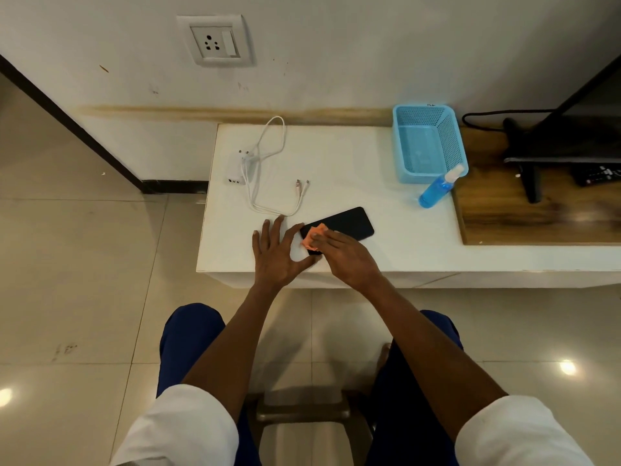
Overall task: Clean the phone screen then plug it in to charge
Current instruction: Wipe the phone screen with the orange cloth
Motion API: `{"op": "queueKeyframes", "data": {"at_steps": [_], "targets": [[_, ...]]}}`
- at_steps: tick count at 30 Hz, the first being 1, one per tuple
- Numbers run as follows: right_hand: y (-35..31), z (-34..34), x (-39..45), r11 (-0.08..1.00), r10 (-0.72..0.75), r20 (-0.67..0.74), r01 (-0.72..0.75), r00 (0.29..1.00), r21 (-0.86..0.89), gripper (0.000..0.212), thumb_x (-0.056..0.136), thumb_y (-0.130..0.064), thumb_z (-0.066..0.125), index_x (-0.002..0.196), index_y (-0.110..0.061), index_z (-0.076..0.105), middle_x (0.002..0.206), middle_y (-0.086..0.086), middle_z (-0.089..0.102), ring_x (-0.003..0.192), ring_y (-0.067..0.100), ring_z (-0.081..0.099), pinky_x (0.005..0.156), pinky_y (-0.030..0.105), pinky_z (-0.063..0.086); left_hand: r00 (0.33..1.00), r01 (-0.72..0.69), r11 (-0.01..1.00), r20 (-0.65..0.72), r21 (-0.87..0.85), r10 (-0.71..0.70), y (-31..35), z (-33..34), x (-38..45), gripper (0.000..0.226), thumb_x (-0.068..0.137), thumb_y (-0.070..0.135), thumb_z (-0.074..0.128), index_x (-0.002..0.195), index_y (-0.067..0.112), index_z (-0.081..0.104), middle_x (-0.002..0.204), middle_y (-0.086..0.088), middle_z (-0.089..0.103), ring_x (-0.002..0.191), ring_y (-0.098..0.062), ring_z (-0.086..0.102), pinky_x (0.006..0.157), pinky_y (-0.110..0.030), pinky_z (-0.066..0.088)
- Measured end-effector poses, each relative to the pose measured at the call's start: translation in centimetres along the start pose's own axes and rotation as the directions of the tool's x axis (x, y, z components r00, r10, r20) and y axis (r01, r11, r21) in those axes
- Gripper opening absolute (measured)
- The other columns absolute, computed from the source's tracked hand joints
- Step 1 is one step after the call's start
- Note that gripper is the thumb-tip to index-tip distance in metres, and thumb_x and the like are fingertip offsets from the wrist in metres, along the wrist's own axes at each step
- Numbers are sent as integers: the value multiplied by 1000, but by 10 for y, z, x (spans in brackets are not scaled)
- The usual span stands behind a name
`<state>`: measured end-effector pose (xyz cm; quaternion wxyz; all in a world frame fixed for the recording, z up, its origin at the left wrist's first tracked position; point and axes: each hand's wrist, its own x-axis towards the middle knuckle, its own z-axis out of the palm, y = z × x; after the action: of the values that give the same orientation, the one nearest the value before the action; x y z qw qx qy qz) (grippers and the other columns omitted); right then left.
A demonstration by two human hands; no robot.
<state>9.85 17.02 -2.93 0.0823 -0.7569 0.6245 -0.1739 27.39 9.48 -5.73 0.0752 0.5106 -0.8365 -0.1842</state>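
A black phone lies screen up on the white table, tilted with its far end to the right. My right hand presses a small orange cloth onto the phone's near left end. My left hand rests flat beside the phone with fingers spread, its thumb and forefinger touching the phone's near corner. A white charger adapter with a looped white cable lies at the table's far left; the cable's connectors rest just beyond the phone. A wall socket sits above the table.
A light blue plastic basket stands at the back right, with a blue spray bottle lying in front of it. Further right, a TV stand and a remote sit on a wooden surface. My knees and a stool are below the table edge.
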Motion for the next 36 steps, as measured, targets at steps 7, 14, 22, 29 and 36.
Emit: {"op": "queueKeyframes", "data": {"at_steps": [7, 14, 22, 29, 36], "targets": [[32, -19, -26, 981, 153, -70, -159, 986, -108, 52, 83, 9, 67, 132, -5, 59, 137, 14, 59, 129, 30, 54, 107, 43, 46, 999, 34, 999, 14, -29, -33, 0, -1, 1, 87, 73, 78, 60, 146, 38, 39, 163, -2, 16, 152, -30, 6, 121, -54, 6], [23, -10, -36, 950, 280, -91, -290, 956, -116, 53, 82, 3, 71, 133, -5, 58, 137, 16, 59, 130, 33, 54, 109, 42, 40, 1000, 23, 999, 21, -36, -22, -1, -3, 1, 87, 74, 78, 59, 147, 35, 39, 163, -4, 17, 152, -32, 6, 121, -54, 5], [-17, 13, -25, 990, 17, 26, -13, 1000, -140, 57, 78, 2, 74, 132, -8, 60, 136, 12, 60, 130, 30, 54, 108, 45, 45, 1000, 4, 1000, 31, -20, -4, -2, -4, 1, 85, 76, 75, 59, 147, 33, 40, 163, -5, 17, 152, -31, 6, 121, -53, 4], [12, -7, -32, 973, 77, 27, -70, 997, -222, 56, 81, 3, 68, 135, -12, 59, 140, 11, 57, 132, 31, 52, 109, 46, 43, 999, 25, 998, 44, -49, -23, -1, -4, 1, 88, 73, 79, 58, 148, 36, 38, 164, -3, 14, 152, -31, 3, 121, -54, 3], [42, -18, -32, 908, 372, -59, -376, 926, -187, 48, 94, -5, 60, 141, -10, 51, 147, 13, 49, 138, 30, 44, 116, 40, 30, 999, 18, 999, 35, -28, -17, -2, -1, 3, 86, 74, 79, 57, 147, 38, 38, 163, -3, 15, 152, -31, 4, 121, -54, 5]]}}
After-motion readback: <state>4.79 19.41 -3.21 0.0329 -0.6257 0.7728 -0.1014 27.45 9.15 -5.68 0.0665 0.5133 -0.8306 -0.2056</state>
